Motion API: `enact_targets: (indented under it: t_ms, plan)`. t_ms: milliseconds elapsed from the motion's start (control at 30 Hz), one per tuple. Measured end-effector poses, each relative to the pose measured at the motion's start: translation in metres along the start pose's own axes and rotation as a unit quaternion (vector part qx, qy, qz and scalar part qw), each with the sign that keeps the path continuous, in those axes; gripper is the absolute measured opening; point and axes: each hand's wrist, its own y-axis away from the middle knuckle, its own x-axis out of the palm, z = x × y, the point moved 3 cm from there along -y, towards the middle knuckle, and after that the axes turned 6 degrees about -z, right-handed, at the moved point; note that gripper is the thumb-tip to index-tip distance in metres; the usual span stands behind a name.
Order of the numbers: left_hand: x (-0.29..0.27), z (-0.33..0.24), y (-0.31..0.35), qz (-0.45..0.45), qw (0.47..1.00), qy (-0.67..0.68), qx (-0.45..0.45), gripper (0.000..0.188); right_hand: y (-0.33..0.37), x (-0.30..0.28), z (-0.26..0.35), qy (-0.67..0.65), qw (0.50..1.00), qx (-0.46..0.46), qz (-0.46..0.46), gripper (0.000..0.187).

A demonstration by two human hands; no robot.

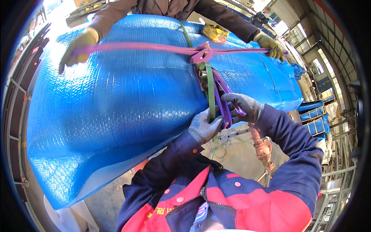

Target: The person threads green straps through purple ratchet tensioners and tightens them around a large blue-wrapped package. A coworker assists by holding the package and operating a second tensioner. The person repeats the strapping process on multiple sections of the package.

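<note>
A jacket (249,195) faces the blue bundle (135,92), floor (241,149) showing past its near edge, left hand (204,125) pinching green strap (211,91), right hand (247,107) curled around purple strap (225,114).

Head view, wide fisheye, looks down and forward from the wearer's head, at near range: left hand (205,125) and right hand (247,107) just right of centre, own jacket (251,208) along the lower edge (black corners, straight edges bowed), ribbed panelling (335,40) far off, upper right.
</note>
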Motion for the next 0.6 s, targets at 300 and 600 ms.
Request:
enact_targets:
  t_ms: [300,600]
  plan:
    - [-0.001,-0.009,-0.007,0.023,0.995,0.057,-0.079,0.035,-0.01,-0.006,-0.006,-0.003,0.997,0.011,-0.071,0.047]
    - [0.001,-0.004,-0.011,0.007,0.994,0.039,-0.104,0.033,-0.01,-0.001,-0.007,0.043,0.993,-0.002,-0.111,0.034]
